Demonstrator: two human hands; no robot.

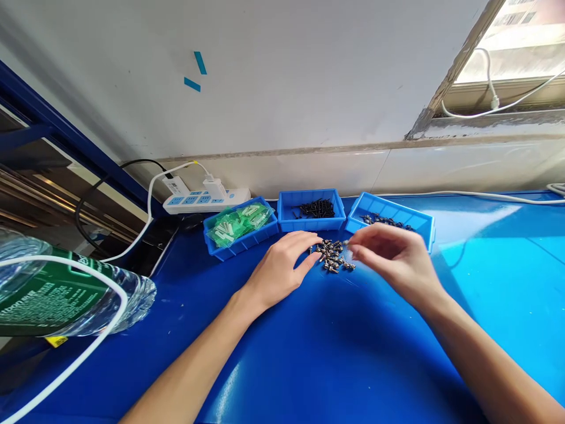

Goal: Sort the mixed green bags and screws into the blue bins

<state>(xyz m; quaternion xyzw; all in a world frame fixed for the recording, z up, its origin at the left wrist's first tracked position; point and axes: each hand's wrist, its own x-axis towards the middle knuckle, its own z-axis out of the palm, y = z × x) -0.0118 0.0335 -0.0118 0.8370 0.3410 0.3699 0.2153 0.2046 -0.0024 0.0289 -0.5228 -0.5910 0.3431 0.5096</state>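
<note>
A loose pile of small metal screws (331, 253) lies on the blue table (309, 341), between my two hands. My left hand (282, 265) rests at the pile's left side, thumb and fingers apart, fingertips at the nearest screws. Over the right side of the pile is my right hand (397, 253), its thumb and fingers drawn together around something small and blurred at the fingertips. Behind the hands stand three blue bins: the left bin (241, 244) with green-and-white packets (241, 224), the middle bin (311, 224) with black screws (316, 208), the right bin (419, 221) with more screws (386, 221).
A power strip (207, 201) with plugged-in chargers and cables sits behind the left bin. At the left edge lies a large water bottle (83, 294) with a green label, a white cable (119, 318) crossing it. A wall (286, 88) rises behind the table.
</note>
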